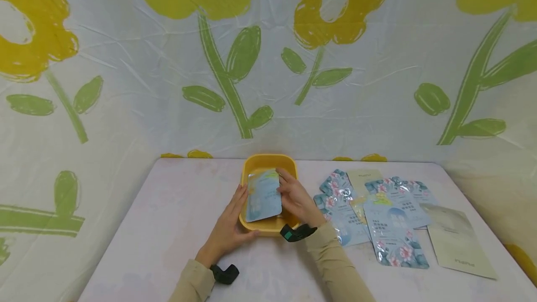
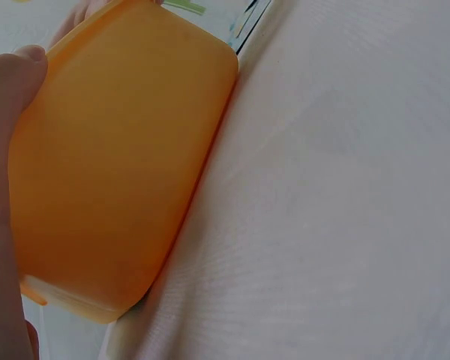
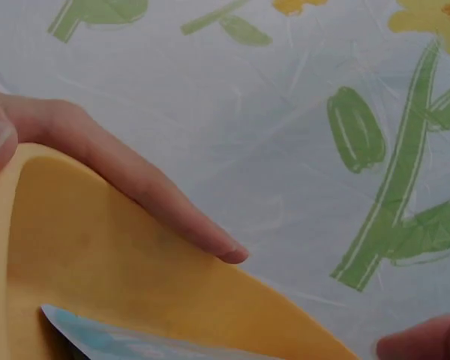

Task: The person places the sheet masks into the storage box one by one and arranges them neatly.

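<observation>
A yellow plastic bin (image 1: 268, 233) stands at the back middle of the table. My left hand (image 1: 230, 220) rests against its left side, fingers stretched along the rim and thumb at the near wall. In the right wrist view the left index finger (image 3: 154, 191) lies straight along the bin's edge. My right hand (image 1: 295, 197) pinches a light-blue sheet mask packet (image 1: 263, 199) by its right edge, over the bin's opening. That packet's corner shows inside the bin in the right wrist view. The packet covers most of the bin's inside in the head view.
To the right lie several blue flowered packets (image 1: 396, 234) in an overlapping spread. Among them are a plain greenish-beige packet (image 1: 459, 241) and another beige one (image 1: 364, 181) farther back. A flower-printed cloth (image 1: 369, 106) hangs behind the table (image 1: 184, 190).
</observation>
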### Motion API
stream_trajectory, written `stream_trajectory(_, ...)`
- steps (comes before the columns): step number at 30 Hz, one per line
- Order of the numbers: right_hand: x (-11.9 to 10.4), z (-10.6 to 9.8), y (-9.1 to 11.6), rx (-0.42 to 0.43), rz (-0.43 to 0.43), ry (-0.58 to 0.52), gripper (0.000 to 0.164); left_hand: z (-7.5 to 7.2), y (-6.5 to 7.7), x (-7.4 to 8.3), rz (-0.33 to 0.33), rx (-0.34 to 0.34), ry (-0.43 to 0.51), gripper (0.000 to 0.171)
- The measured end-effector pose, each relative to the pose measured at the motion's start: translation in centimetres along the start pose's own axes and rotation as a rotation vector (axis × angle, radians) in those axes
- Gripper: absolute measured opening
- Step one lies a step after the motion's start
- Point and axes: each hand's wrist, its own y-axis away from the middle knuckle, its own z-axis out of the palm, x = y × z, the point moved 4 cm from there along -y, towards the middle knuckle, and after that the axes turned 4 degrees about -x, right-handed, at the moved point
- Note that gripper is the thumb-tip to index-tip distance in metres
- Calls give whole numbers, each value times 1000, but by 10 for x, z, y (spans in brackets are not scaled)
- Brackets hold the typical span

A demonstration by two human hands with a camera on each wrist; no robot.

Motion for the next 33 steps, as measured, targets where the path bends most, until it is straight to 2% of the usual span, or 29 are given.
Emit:
stream_trajectory(5, -1, 0, -1, 31, -62, 31, 70, 0, 1, 0, 1, 7, -18, 105)
stream_trajectory(13, 3, 1, 3, 140, -94, 309, 70, 0, 2, -1, -11, 14, -17, 106)
stream_trajectory(17, 6, 1, 4, 228, -67, 410, 70, 1, 3, -2, -9, 18, -14, 106)
stream_trajectory(26, 10, 0, 4, 338, -31, 418, 67, -1, 1, -1, -19, 5, -4, 106)
stream_trajectory(33, 9, 0, 5, 349, -33, 407, 65, 0, 1, -1, -50, -20, -3, 106)
